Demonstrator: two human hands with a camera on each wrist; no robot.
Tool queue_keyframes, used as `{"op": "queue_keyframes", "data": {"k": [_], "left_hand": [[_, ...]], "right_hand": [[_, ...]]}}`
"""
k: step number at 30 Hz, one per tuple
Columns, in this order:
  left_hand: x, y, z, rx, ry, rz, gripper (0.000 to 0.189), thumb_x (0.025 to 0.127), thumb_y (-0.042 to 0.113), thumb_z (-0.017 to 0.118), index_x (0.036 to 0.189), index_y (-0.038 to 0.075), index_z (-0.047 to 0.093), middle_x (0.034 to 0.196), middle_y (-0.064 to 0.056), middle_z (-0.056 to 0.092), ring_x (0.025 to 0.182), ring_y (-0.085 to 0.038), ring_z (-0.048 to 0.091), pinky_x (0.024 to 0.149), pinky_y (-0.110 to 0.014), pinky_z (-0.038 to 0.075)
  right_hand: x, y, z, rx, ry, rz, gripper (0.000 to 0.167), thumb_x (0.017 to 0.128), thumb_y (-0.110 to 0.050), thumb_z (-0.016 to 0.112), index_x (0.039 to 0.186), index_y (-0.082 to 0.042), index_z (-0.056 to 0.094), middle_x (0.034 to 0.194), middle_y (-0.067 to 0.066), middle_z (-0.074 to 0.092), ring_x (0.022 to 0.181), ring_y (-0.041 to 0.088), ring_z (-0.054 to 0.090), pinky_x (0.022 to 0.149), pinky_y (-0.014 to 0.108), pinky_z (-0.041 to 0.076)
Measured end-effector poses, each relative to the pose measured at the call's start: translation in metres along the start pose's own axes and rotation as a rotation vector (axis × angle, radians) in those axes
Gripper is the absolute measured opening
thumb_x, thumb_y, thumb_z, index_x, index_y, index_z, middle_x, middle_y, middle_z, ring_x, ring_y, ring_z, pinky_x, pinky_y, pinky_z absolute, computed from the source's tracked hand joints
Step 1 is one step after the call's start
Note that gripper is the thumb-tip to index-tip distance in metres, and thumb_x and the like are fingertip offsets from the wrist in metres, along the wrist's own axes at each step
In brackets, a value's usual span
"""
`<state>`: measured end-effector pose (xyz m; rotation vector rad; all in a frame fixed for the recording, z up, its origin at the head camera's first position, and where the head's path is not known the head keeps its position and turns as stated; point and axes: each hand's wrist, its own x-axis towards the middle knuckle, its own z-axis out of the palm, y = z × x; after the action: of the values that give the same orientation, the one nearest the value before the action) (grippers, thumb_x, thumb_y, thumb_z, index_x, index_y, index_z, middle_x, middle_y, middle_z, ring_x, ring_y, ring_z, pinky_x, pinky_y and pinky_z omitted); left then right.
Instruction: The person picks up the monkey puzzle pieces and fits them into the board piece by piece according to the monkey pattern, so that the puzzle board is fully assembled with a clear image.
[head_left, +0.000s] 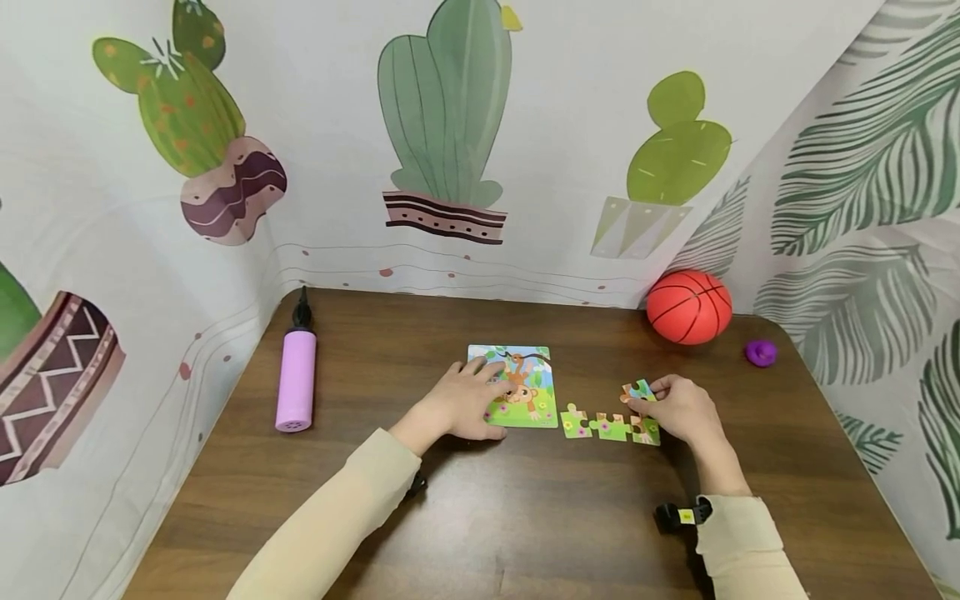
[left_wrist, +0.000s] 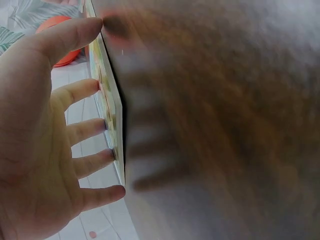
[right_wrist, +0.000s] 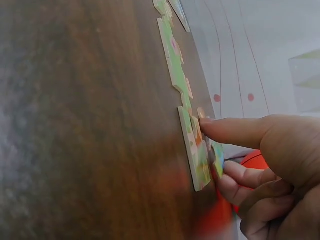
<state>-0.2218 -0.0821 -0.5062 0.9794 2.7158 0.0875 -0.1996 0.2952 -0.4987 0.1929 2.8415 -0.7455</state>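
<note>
Here's my left hand (head_left: 471,402), fingers spread and fairly straight, over the left part of the board (head_left: 542,385), a flat square with a monkey picture. Its thumb tip reaches just past the board's near edge; whether every fingertip presses down, I can't tell.

Over to the right of the board, and it's my right hand (head_left: 686,408) doing the gripping: thumb and fingers pinch a loose piece (head_left: 641,388), held tilted. Below it, a row of three joins up, running rightward from just beside the board: the flower piece (head_left: 574,423) nearest, the middle piece (head_left: 611,427) next, the end piece (head_left: 647,431) farthest out. My loose piece is at the far side of that end piece; contact between the two I can't make out.

Wider on the worktop (head_left: 510,517), a pink pump (head_left: 297,379) stands out well left of the board, while a red ball (head_left: 690,307) sits beyond it to the right, and a purple object (head_left: 761,352) lies farther right again.
</note>
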Motion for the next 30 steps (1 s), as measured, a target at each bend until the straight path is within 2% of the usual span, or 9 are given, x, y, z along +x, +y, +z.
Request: {"op": "queue_keyframes", "data": {"k": [4, 9, 12, 17, 24, 30], "left_hand": [[0.001, 0.0, -0.001, 0.003, -0.012, -0.004, 0.078, 0.091, 0.068, 0.065, 0.159, 0.037, 0.042, 0.169, -0.002, 0.027, 0.155, -0.037, 0.021, 0.117, -0.063, 0.028], [0.001, -0.001, -0.002, 0.006, -0.028, -0.006, 0.08, 0.091, 0.067, 0.065, 0.161, 0.038, 0.039, 0.17, -0.001, 0.025, 0.155, -0.036, 0.02, 0.116, -0.063, 0.029], [0.002, -0.002, -0.003, 0.025, -0.043, -0.005, 0.081, 0.092, 0.067, 0.063, 0.163, 0.039, 0.035, 0.17, 0.0, 0.023, 0.156, -0.035, 0.02, 0.117, -0.063, 0.028], [0.001, -0.002, -0.005, 0.043, -0.062, -0.013, 0.081, 0.093, 0.068, 0.06, 0.164, 0.04, 0.032, 0.171, 0.001, 0.021, 0.156, -0.037, 0.017, 0.119, -0.064, 0.023], [0.001, -0.003, -0.005, 0.022, -0.063, -0.02, 0.081, 0.093, 0.067, 0.062, 0.163, 0.04, 0.033, 0.172, 0.0, 0.02, 0.156, -0.041, 0.015, 0.119, -0.065, 0.023], [0.0, -0.003, -0.004, -0.004, -0.071, -0.028, 0.081, 0.093, 0.066, 0.061, 0.164, 0.041, 0.031, 0.173, -0.008, 0.014, 0.157, -0.039, 0.013, 0.118, -0.064, 0.025]], "right_hand": [[0.0, 0.003, 0.002, 0.035, 0.035, -0.001, 0.063, 0.083, -0.047, 0.086, 0.112, 0.005, 0.064, 0.099, 0.015, 0.068, 0.089, 0.031, 0.063, 0.069, 0.041, 0.049], [0.002, 0.008, 0.004, 0.066, 0.061, -0.041, 0.064, 0.084, -0.045, 0.086, 0.12, 0.003, 0.064, 0.098, 0.014, 0.069, 0.086, 0.029, 0.063, 0.066, 0.038, 0.047], [0.002, 0.011, 0.004, 0.056, 0.075, -0.087, 0.056, 0.088, -0.041, 0.084, 0.122, 0.001, 0.067, 0.096, 0.011, 0.071, 0.085, 0.028, 0.063, 0.067, 0.037, 0.046], [0.001, 0.014, 0.001, 0.028, 0.095, -0.147, 0.04, 0.098, -0.032, 0.074, 0.122, 0.0, 0.07, 0.097, 0.011, 0.07, 0.088, 0.03, 0.062, 0.073, 0.043, 0.047], [0.0, 0.015, -0.003, 0.035, 0.136, -0.203, 0.026, 0.1, -0.022, 0.068, 0.114, 0.0, 0.073, 0.095, 0.011, 0.073, 0.091, 0.033, 0.067, 0.078, 0.051, 0.05], [0.001, 0.01, -0.002, 0.116, 0.15, -0.245, 0.033, 0.099, -0.014, 0.069, 0.13, -0.003, 0.066, 0.096, 0.01, 0.074, 0.086, 0.027, 0.066, 0.076, 0.043, 0.049]]}}
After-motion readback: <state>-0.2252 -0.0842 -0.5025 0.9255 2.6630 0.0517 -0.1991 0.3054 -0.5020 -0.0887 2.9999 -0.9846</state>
